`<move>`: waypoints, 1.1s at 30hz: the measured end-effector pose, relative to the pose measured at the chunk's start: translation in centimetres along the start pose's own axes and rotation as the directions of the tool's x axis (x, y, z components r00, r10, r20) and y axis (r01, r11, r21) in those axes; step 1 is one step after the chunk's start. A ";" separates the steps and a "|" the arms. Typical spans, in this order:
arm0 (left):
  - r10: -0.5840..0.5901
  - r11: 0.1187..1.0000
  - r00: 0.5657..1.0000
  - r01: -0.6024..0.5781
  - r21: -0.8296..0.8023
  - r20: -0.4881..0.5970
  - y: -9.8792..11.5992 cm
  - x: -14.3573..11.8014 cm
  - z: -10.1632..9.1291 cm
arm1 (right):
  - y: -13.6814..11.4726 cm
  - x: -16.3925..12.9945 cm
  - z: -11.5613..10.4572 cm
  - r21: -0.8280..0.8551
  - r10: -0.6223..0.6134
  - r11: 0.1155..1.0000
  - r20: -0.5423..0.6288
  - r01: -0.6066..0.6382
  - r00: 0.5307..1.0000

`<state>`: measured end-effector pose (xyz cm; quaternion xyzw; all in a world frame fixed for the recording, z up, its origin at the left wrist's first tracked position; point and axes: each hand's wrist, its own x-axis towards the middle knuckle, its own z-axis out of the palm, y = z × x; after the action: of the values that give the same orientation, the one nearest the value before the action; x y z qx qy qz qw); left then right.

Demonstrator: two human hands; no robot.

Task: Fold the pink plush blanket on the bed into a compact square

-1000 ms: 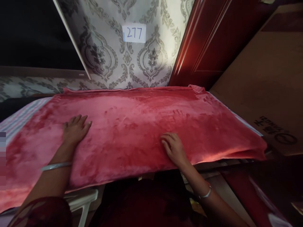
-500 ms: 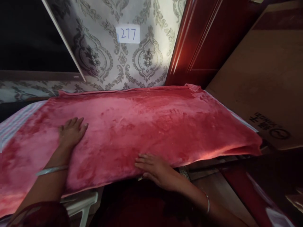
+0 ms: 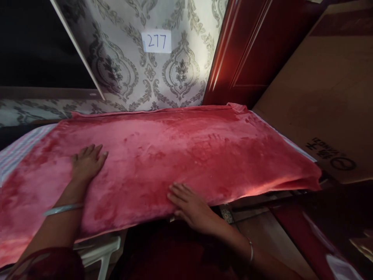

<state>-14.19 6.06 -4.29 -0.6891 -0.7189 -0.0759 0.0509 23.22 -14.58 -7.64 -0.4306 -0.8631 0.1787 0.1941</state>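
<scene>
Blanket (image 3: 180, 151) spread flat, mostly smooth. Left hand (image 3: 87, 163) splayed, pressing down. Right hand (image 3: 190, 206) flat-fingered at near edge, not gripping.

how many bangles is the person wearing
2. One bangle is on the left wrist, behind the left hand lying flat on the red blanket. The other bangle is on the right wrist, behind the right hand at the blanket's near edge.

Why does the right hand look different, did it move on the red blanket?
Yes. The right hand slid left and toward the person, from farther up the red blanket to its near edge.
</scene>
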 end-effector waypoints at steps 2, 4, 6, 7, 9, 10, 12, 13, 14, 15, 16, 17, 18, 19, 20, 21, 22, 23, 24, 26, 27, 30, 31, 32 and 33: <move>0.008 1.000 1.000 -0.008 -0.002 -0.005 0.1 -0.1 -0.2 | -1.1 -0.1 -0.6 0.119 -0.118 0.986 0.007 0.116 0.993; 0.011 1.000 1.000 -0.011 -0.008 -0.004 0.2 -0.1 -0.3 | -0.7 -0.6 -1.5 0.162 -0.101 0.980 -0.091 0.115 0.991; -0.001 1.000 1.000 0.001 -0.013 0.008 0.2 0.0 -0.3 | 1.1 -1.5 -2.5 0.109 0.013 0.994 -0.238 0.014 0.971; -0.002 1.000 1.000 0.002 -0.016 0.011 0.1 0.1 -0.3 | 2.4 -2.1 -2.9 0.066 0.082 0.996 -0.315 -0.065 0.946; -0.001 0.999 1.000 0.001 -0.033 0.008 0.0 0.2 -0.2 | 5.3 -3.5 -3.7 -0.013 0.222 0.967 -0.449 -0.255 0.866; -0.003 0.999 1.000 0.003 -0.050 0.001 -0.1 0.3 -0.1 | 6.7 -4.1 -3.9 -0.045 0.279 0.937 -0.498 -0.346 0.821; 0.004 0.997 1.000 -0.004 -0.082 -0.003 -0.2 0.4 -0.1 | 8.9 -5.3 -4.1 -0.107 0.355 0.872 -0.535 -0.478 0.767; 0.006 0.996 1.000 -0.006 -0.091 0.001 -0.3 0.4 -0.1 | 9.5 -5.8 -4.0 -0.138 0.379 0.846 -0.524 -0.515 0.762; 0.007 0.996 1.000 -0.006 -0.094 0.005 -0.3 0.4 -0.1 | 9.8 -6.1 -3.8 -0.167 0.395 0.830 -0.498 -0.532 0.772; 0.006 0.996 1.000 -0.005 -0.090 0.009 -0.2 0.4 -0.1 | 9.7 -6.3 -3.5 -0.191 0.399 0.828 -0.459 -0.527 0.794; 0.003 0.997 1.000 -0.002 -0.079 0.012 -0.1 0.4 -0.2 | 9.2 -6.4 -3.2 -0.208 0.392 0.839 -0.412 -0.503 0.823; 0.002 0.998 1.000 -0.001 -0.065 0.013 0.0 0.4 -0.3 | 8.3 -6.4 -2.9 -0.213 0.371 0.860 -0.362 -0.463 0.855; -0.001 0.999 1.000 0.001 -0.051 0.010 0.2 0.4 -0.4 | 7.2 -6.4 -2.6 -0.206 0.332 0.891 -0.312 -0.404 0.890; 0.003 0.999 1.000 -0.003 -0.036 0.009 0.4 0.3 -0.5 | 5.9 -6.3 -2.4 -0.181 0.276 0.928 -0.258 -0.327 0.926; 0.013 1.000 1.000 -0.013 -0.023 0.010 0.5 0.3 -0.6 | 4.6 -6.3 -2.3 -0.136 0.207 0.962 -0.201 -0.236 0.958; 0.020 1.000 1.000 -0.019 -0.014 0.007 0.6 0.3 -0.6 | 3.3 -6.2 -2.3 -0.072 0.136 0.986 -0.152 -0.148 0.979; 0.026 1.000 1.000 -0.025 -0.010 0.001 0.7 0.3 -0.6 | 2.2 -6.1 -2.4 0.000 0.076 0.997 -0.119 -0.077 0.990; 0.030 0.999 1.000 -0.030 -0.011 -0.004 0.7 0.3 -0.6 | 1.5 -6.1 -2.5 0.065 0.040 0.997 -0.110 -0.033 0.993; 0.032 0.999 0.999 -0.032 -0.017 -0.011 0.6 0.3 -0.6 | 1.2 -6.0 -2.7 0.108 0.034 0.994 -0.128 -0.020 0.991; 0.029 0.999 0.999 -0.030 -0.041 -0.018 0.4 0.4 -0.5 | 1.8 -5.8 -3.1 0.107 0.108 0.991 -0.229 -0.085 0.967; 0.026 0.998 1.000 -0.027 -0.060 -0.018 0.2 0.4 -0.5 | 2.7 -5.5 -3.3 0.072 0.164 0.986 -0.288 -0.149 0.943; 0.027 0.992 1.000 -0.027 -0.125 -0.006 -0.1 0.3 -0.5 | 6.6 -4.0 -3.4 -0.064 0.307 0.930 -0.400 -0.361 0.863; 0.033 0.989 0.999 -0.033 -0.143 -0.002 -0.2 0.3 -0.5 | 7.8 -3.2 -3.4 -0.104 0.344 0.903 -0.404 -0.416 0.848; 0.038 0.987 0.999 -0.038 -0.158 0.001 -0.2 0.2 -0.5 | 8.8 -2.2 -3.3 -0.139 0.374 0.879 -0.393 -0.457 0.840; 0.041 0.985 0.999 -0.040 -0.168 0.005 -0.2 0.1 -0.5 | 9.3 -1.2 -3.2 -0.170 0.399 0.859 -0.368 -0.483 0.840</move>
<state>-14.37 6.09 -3.74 -0.7058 -0.6959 -0.1322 -0.0088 31.71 -9.82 -9.55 -0.6634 -0.7120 0.0339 0.2274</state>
